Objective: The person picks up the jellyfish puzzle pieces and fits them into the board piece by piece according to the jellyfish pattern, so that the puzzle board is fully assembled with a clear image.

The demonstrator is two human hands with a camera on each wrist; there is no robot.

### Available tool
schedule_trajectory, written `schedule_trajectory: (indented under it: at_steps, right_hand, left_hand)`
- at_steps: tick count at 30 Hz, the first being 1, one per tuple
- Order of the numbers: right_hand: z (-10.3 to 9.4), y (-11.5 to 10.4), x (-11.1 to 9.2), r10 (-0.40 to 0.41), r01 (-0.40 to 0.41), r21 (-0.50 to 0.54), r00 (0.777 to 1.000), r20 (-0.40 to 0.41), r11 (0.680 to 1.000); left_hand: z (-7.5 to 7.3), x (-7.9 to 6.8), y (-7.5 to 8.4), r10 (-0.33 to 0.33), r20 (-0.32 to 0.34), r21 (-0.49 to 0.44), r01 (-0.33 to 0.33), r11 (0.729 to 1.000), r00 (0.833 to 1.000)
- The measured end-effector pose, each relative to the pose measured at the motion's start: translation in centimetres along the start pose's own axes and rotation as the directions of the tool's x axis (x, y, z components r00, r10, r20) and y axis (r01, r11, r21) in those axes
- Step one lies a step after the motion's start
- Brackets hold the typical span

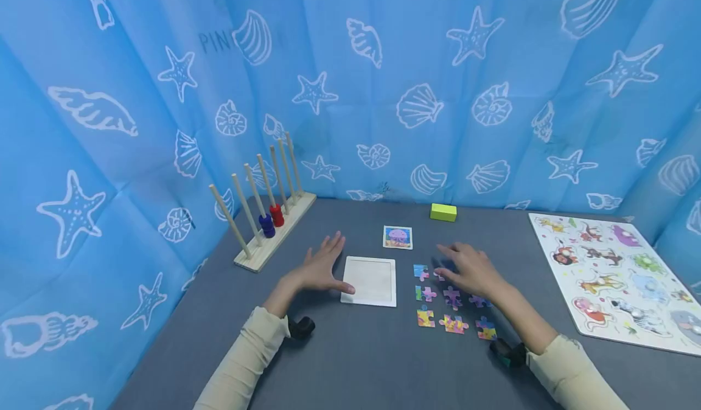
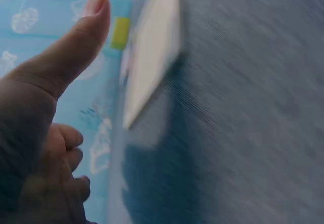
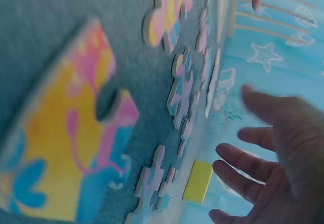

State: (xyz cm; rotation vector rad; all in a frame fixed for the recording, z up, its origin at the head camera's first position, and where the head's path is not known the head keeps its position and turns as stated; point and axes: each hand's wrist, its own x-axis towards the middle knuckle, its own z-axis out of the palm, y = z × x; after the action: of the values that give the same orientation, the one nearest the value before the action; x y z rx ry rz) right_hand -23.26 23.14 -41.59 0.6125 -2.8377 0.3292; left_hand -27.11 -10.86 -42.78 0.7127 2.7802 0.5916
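A square white frame tray (image 1: 369,281) lies flat in the middle of the table. My left hand (image 1: 323,267) is spread at its left side, the thumb overlapping the tray's edge in the head view. To the right of the tray, several jigsaw pieces (image 1: 452,297) lie apart in rough rows, coloured pink, yellow and blue. Over the upper right pieces hovers my right hand (image 1: 471,270), fingers loosely extended and holding nothing; it hides part of the top row. One yellow and pink corner piece (image 3: 76,133) looms close in the right wrist view.
A small jellyfish picture card (image 1: 397,237) lies behind the tray. Farther back sits a yellow-green block (image 1: 443,212). At left stands a wooden peg rack (image 1: 279,230) with blue and red rings. An animal puzzle board (image 1: 619,282) lies at right. A blue shell-print curtain (image 1: 350,93) encloses the table.
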Motion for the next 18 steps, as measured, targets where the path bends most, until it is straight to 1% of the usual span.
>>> schedule_trajectory:
  at_steps: [1, 4, 8, 11, 13, 16, 18]
  right_hand:
    - [0.0, 0.1, 0.2, -0.010, 0.010, 0.002, 1.000, -0.012, 1.000]
    - [0.3, 0.3, 0.8, 0.005, -0.006, 0.040, 1.000, 0.007, 0.999]
    - [0.9, 0.3, 1.5, 0.019, -0.032, 0.146, 0.996, 0.092, 0.989]
    - [1.4, 0.1, 1.8, 0.005, -0.033, 0.192, 0.990, 0.141, 0.981]
    - [1.6, 0.0, 1.9, -0.005, -0.025, 0.193, 0.988, 0.153, 0.981]
    - [1.9, -0.1, 2.0, -0.010, -0.016, 0.179, 0.990, 0.140, 0.984]
    - [2.0, -0.2, 2.0, -0.018, -0.006, 0.175, 0.991, 0.134, 0.985]
  left_hand:
    - [0.0, -0.1, -0.2, 0.008, 0.015, -0.004, -0.008, 1.000, 1.000]
    - [0.3, -0.1, -0.9, 0.033, 0.053, -0.003, -0.033, 0.999, 0.998]
    - [0.9, -0.1, -1.5, 0.066, 0.088, -0.004, -0.065, 0.998, 0.994]
    - [1.3, -0.1, -1.9, 0.088, 0.097, -0.007, -0.088, 0.996, 0.991]
    - [1.5, -0.1, -2.1, 0.101, 0.096, -0.016, -0.100, 0.995, 0.990]
    - [1.6, -0.1, -2.4, 0.119, 0.085, -0.016, -0.118, 0.993, 0.989]
    - [1.6, -0.1, -2.5, 0.119, 0.086, -0.013, -0.119, 0.993, 0.989]
